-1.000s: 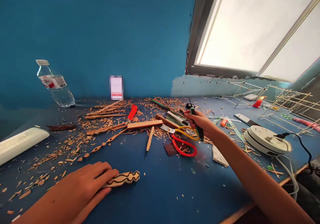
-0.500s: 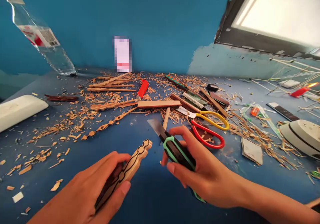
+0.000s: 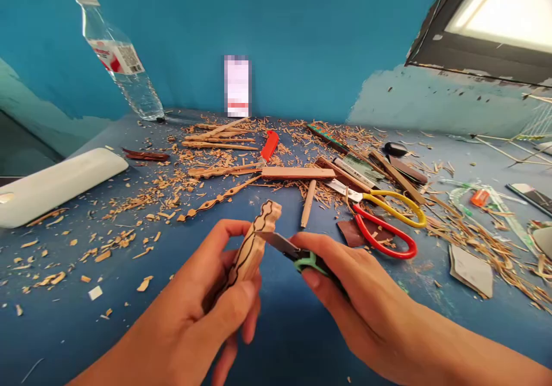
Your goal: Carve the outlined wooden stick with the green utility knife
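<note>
Left hand: the left hand [image 3: 215, 299] wraps its fingers around a carved wooden piece [image 3: 254, 245], holding it upright and slightly tilted above the table; thumb on the near face, fingers curled behind

Wooden piece: pale, smooth wood with a wavy, scalloped outline traced in a dark line; its rounded top end rises clear of the fingers

Right hand: the right hand [image 3: 357, 294] grips a utility knife [image 3: 297, 251], fingers closed on its black and green handle; the flat grey metal blade points left and its tip touches the side of the wooden piece

Table: a matt blue table [image 3: 284, 328], scattered with thin, curly wood shavings [image 3: 142, 202] and chips, thickest at the back and left

Beyond the hands: scissors [image 3: 383, 225] with one red and one yellow looped handle lie to the right; a flat rectangular wooden strip [image 3: 297, 172] and a short round wooden handle [image 3: 307, 203] lie behind the knife; several long slender carved sticks [image 3: 215, 144] lie farther back

Far left: a clear plastic water bottle [image 3: 118, 58] with a ribbed body stands by the blue wall; a smooth white oblong object [image 3: 56, 184] lies near the edge
</note>
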A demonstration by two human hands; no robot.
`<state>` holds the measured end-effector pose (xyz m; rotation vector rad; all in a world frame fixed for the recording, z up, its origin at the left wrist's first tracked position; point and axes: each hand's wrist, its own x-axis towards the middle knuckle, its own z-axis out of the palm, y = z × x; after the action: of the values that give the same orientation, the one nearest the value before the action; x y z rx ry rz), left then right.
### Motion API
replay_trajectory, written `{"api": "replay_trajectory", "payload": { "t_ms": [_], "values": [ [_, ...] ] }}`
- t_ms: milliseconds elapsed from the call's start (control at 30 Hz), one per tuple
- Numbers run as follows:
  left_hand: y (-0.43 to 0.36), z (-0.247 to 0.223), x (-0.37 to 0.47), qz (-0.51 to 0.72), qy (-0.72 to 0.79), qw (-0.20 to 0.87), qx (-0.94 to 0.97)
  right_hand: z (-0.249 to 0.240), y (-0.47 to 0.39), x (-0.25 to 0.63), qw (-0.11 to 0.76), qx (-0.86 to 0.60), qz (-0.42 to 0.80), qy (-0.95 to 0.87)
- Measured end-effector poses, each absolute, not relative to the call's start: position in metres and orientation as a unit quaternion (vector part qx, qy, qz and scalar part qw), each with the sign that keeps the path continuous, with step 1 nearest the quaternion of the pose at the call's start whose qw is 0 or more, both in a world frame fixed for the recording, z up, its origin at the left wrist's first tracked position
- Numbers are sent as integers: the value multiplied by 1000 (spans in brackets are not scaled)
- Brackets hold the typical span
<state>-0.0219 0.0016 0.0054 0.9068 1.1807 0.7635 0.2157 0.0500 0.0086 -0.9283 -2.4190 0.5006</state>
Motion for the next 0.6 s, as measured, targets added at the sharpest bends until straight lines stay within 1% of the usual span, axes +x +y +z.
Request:
{"api": "replay_trajectory", "payload": {
  "t_ms": [67, 133, 267, 333, 500, 600],
  "values": [
    [3, 4, -16, 326, 535, 648, 433, 8, 51, 217, 252, -346, 177, -886],
    [5, 0, -14, 294, 564, 584, 504, 7, 52, 220, 233, -357, 167, -889],
    [12, -14, -17, 254, 622, 334, 661, 6, 53, 225, 160, -418, 177, -876],
    [17, -24, -21, 241, 632, 238, 697, 4, 53, 225, 116, -445, 160, -873],
    [17, -32, -32, 202, 636, 151, 729, -1, 55, 221, 12, -465, 133, -875],
    [3, -26, -41, 153, 643, 65, 747, -3, 56, 223, -13, -470, 130, -873]
  ]
}}
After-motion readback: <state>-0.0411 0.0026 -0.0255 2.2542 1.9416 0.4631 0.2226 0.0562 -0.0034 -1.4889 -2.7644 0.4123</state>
